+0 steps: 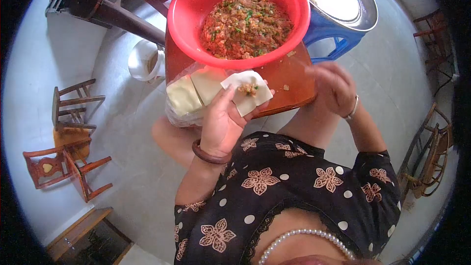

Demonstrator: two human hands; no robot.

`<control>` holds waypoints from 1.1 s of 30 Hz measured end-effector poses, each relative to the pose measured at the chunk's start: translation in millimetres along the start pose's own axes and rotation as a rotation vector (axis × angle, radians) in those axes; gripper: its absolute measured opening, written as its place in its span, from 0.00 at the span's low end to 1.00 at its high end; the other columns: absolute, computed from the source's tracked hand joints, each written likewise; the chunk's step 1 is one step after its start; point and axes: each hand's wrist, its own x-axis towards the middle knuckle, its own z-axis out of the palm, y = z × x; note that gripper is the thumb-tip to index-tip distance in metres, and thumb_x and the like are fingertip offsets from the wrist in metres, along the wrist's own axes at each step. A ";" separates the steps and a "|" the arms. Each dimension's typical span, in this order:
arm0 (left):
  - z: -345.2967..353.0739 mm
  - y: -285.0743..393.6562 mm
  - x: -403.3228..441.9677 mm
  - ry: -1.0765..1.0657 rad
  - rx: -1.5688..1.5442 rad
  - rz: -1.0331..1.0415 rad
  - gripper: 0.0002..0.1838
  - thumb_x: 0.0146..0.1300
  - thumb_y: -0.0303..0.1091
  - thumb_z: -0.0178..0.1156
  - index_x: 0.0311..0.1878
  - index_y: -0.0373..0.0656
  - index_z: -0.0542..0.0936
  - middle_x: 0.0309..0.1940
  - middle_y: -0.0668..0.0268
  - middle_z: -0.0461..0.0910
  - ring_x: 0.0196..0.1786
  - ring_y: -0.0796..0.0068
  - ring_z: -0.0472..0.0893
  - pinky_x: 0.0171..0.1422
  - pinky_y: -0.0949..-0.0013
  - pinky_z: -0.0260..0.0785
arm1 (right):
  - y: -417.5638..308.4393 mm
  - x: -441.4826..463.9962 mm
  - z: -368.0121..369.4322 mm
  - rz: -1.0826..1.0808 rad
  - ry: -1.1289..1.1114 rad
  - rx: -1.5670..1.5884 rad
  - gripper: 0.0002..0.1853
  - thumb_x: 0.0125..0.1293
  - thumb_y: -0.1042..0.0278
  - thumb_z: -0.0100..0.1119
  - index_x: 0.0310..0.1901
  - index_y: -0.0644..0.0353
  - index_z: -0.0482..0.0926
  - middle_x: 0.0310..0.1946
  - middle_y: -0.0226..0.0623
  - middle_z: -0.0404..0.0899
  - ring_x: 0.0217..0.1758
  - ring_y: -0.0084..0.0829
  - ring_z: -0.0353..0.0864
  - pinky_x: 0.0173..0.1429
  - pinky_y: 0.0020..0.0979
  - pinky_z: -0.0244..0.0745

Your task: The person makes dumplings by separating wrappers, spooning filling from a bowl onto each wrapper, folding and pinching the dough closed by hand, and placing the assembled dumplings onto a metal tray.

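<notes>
On the fingers of my left hand [226, 122] rests a square wonton wrapper [244, 100], its edge under my thumb. A small lump of filling [248, 89] sits in the wrapper's middle. My right hand [334, 88] is raised over the table's right corner, apart from the wrapper. Its fingers look curled together but are smeared by motion, and what they hold is hidden. Beside my left hand, stacks of wonton wrappers [184, 94] lie in a clear plastic bag. Just beyond stands a red basin [185, 32] of minced filling [248, 25] with green bits.
The basin and wrappers stand on a small brown wooden table [294, 88]. At the back right, a blue plastic stool [329, 37] carries a round mesh sieve [369, 7]. A white bucket [142, 61] is on the floor at left, and wooden chairs [73, 164] lie further left.
</notes>
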 end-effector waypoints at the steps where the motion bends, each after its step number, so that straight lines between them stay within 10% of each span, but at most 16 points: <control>1: 3.1 -1.7 -1.5 -0.001 0.002 0.000 0.24 0.75 0.41 0.42 0.67 0.34 0.63 0.62 0.49 0.70 0.65 0.47 0.71 0.67 0.52 0.69 | 1.2 7.2 2.1 0.000 0.002 0.000 0.14 0.62 0.75 0.57 0.50 0.59 0.81 0.38 0.39 0.79 0.36 0.30 0.83 0.37 0.30 0.77; 12: 8.1 -7.3 -12.6 -0.027 0.154 0.023 0.19 0.75 0.33 0.45 0.64 0.35 0.66 0.59 0.50 0.74 0.61 0.48 0.75 0.62 0.54 0.74 | 27.1 9.5 39.9 0.640 0.198 0.842 0.12 0.70 0.74 0.55 0.53 0.62 0.79 0.42 0.30 0.76 0.42 0.17 0.76 0.45 0.21 0.74; 16: 5.4 -8.5 -10.8 -0.010 0.138 0.052 0.19 0.74 0.32 0.45 0.64 0.35 0.66 0.58 0.50 0.74 0.61 0.48 0.75 0.62 0.54 0.74 | 7.8 -24.7 33.4 0.818 0.409 0.542 0.11 0.66 0.74 0.60 0.49 0.60 0.81 0.40 0.32 0.77 0.42 0.19 0.78 0.45 0.21 0.74; 18: 7.7 -8.7 -10.6 -0.043 0.120 0.044 0.19 0.74 0.31 0.44 0.65 0.36 0.66 0.58 0.51 0.74 0.61 0.49 0.75 0.64 0.53 0.73 | -1.1 -38.0 27.5 0.775 0.020 0.016 0.12 0.59 0.74 0.65 0.46 0.56 0.81 0.39 0.34 0.77 0.40 0.25 0.80 0.41 0.24 0.74; 20: 6.5 -11.1 -6.9 -0.046 0.103 0.024 0.19 0.74 0.31 0.44 0.65 0.36 0.66 0.58 0.51 0.74 0.61 0.50 0.75 0.65 0.53 0.72 | -0.9 -42.6 47.3 0.249 0.139 0.125 0.14 0.54 0.73 0.69 0.43 0.53 0.82 0.37 0.35 0.77 0.36 0.31 0.80 0.37 0.28 0.76; 25: 3.6 -18.9 -2.1 0.025 0.097 -0.003 0.20 0.73 0.31 0.43 0.65 0.36 0.65 0.59 0.53 0.73 0.61 0.56 0.75 0.67 0.52 0.68 | -10.1 -22.6 61.3 -0.080 0.103 0.120 0.14 0.53 0.73 0.70 0.43 0.52 0.82 0.36 0.33 0.76 0.32 0.29 0.80 0.33 0.29 0.77; 33: -6.3 -26.4 -6.9 0.038 0.135 0.055 0.18 0.74 0.33 0.43 0.64 0.38 0.66 0.58 0.59 0.74 0.60 0.64 0.76 0.66 0.56 0.68 | -16.2 -14.4 64.4 -0.140 0.009 0.259 0.13 0.54 0.70 0.71 0.43 0.49 0.83 0.34 0.32 0.74 0.26 0.25 0.77 0.27 0.25 0.74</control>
